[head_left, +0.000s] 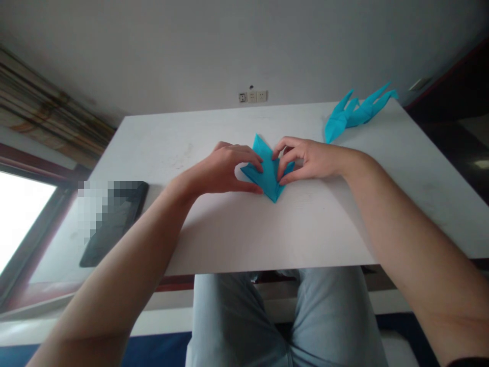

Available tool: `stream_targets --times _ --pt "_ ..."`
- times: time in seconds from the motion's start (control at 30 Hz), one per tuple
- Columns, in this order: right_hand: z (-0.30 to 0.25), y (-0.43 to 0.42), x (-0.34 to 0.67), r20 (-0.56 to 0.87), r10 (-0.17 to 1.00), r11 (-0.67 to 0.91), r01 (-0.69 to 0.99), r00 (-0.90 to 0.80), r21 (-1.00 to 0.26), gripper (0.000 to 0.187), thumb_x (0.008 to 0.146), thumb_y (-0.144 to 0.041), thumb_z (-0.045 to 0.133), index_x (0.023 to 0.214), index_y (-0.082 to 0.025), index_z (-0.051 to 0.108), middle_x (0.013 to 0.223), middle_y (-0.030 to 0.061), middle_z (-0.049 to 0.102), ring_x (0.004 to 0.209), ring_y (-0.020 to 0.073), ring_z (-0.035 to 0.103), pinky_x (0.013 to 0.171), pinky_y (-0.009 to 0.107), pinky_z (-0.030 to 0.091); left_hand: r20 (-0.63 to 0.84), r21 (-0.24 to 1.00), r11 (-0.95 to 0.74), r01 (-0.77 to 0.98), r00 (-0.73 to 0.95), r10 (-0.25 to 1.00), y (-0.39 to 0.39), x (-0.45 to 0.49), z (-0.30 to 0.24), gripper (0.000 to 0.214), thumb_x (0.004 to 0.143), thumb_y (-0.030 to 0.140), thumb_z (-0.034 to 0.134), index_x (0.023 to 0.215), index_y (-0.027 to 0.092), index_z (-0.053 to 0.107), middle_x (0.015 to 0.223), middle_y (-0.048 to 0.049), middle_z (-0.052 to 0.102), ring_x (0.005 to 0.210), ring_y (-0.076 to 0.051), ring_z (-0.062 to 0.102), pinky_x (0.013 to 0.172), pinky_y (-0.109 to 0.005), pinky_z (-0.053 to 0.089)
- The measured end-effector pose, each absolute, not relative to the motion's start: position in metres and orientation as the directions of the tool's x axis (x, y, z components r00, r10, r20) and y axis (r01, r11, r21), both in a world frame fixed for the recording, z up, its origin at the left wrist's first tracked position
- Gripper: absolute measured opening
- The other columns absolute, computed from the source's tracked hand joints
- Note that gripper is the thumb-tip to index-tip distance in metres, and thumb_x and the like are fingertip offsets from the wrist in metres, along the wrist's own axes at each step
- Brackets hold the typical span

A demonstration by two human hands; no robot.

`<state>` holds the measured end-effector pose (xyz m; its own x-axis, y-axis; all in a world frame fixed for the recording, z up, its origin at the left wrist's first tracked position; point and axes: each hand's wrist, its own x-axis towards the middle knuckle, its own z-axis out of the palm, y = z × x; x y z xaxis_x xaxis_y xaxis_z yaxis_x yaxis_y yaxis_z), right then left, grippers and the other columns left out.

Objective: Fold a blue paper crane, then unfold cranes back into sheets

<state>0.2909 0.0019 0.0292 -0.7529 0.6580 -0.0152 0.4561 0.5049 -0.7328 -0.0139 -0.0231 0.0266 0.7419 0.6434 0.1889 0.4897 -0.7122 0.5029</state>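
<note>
A partly folded blue paper piece [268, 171] lies on the white table [305, 224], pointed at its far and near ends. My left hand [225, 171] rests on its left side, with thumb and fingertips pinching the left flap. My right hand [307, 159] presses the right side, its fingers curled onto the paper's edge. Both hands are closed on the paper.
Finished blue paper folds [355, 113] with long points lie at the table's far right. A dark tablet [114, 221] lies at the left edge, partly blurred out. A wall socket [252, 96] is behind the table. My knees are below the near edge.
</note>
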Motion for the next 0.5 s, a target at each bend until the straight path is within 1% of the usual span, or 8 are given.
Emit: stream_targets --times 0.13,0.2,0.27,0.33,0.4,0.47,0.5 --pt "0.031 0.002 0.291 0.028 0.668 0.502 0.422 -0.744 -0.755 0.029 0.083 -0.063 0.094 0.089 -0.034 0.09 0.121 0.0054 0.08 0.114 0.0316 0.075 0.098 0.047 0.063 0.188 0.514 -0.7 0.496 0.731 0.656 -0.024 -0.013 0.027 0.041 0.086 0.056 0.096 0.117 0.031 0.086 0.131 -0.0056 0.089 0.122 -0.03 0.083 0.111 -0.044 0.057" --pt "0.029 0.004 0.293 0.042 0.691 0.478 0.413 -0.721 -0.775 0.032 0.086 -0.065 0.091 0.092 -0.033 0.09 0.113 0.0048 0.083 0.109 0.0308 0.076 0.097 0.047 0.061 0.189 0.518 -0.696 0.497 0.728 0.66 -0.024 -0.013 0.027 0.04 0.088 0.058 0.094 0.116 0.031 0.086 0.132 -0.0059 0.089 0.123 -0.031 0.083 0.111 -0.044 0.057" --pt "0.025 0.006 0.295 0.04 0.726 0.436 0.414 -0.687 -0.799 0.038 0.088 -0.068 0.089 0.095 -0.031 0.089 0.105 0.0045 0.085 0.102 0.0296 0.075 0.093 0.045 0.059 0.198 0.508 -0.701 0.501 0.724 0.66 -0.024 -0.013 0.028 0.04 0.093 0.062 0.089 0.116 0.029 0.085 0.13 -0.0069 0.089 0.12 -0.031 0.084 0.109 -0.044 0.057" --pt "0.021 0.008 0.296 0.042 0.763 0.396 0.415 -0.645 -0.819 0.043 0.089 -0.072 0.088 0.098 -0.03 0.086 0.098 0.0041 0.084 0.095 0.0283 0.074 0.087 0.043 0.058 0.213 0.471 -0.712 0.522 0.715 0.665 -0.025 -0.011 0.028 0.044 0.096 0.067 0.084 0.114 0.026 0.084 0.121 -0.0079 0.089 0.11 -0.03 0.084 0.104 -0.043 0.057" --pt "0.019 0.009 0.296 0.065 0.798 0.378 0.415 -0.599 -0.828 0.046 0.089 -0.074 0.086 0.098 -0.029 0.083 0.093 0.0033 0.082 0.09 0.0268 0.072 0.083 0.041 0.057 0.22 0.422 -0.717 0.556 0.704 0.675 -0.025 -0.009 0.027 0.047 0.098 0.07 0.078 0.106 0.024 0.082 0.105 -0.0078 0.088 0.094 -0.028 0.081 0.093 -0.041 0.056" --pt "0.02 0.008 0.295 0.09 0.819 0.381 0.419 -0.567 -0.824 0.047 0.089 -0.075 0.086 0.097 -0.029 0.079 0.092 0.0026 0.08 0.088 0.0258 0.07 0.082 0.041 0.056 0.217 0.39 -0.703 0.594 0.683 0.698 -0.026 -0.007 0.026 0.044 0.102 0.066 0.073 0.099 0.023 0.079 0.091 -0.0065 0.084 0.082 -0.025 0.076 0.084 -0.038 0.053" --pt "0.021 0.007 0.294 0.095 0.821 0.386 0.425 -0.563 -0.819 0.047 0.088 -0.074 0.087 0.097 -0.029 0.078 0.093 0.0027 0.079 0.088 0.0259 0.07 0.082 0.041 0.057 0.218 0.386 -0.689 0.614 0.665 0.715 -0.026 -0.005 0.025 0.04 0.104 0.061 0.07 0.1 0.023 0.079 0.089 -0.0061 0.083 0.079 -0.024 0.075 0.081 -0.037 0.051"
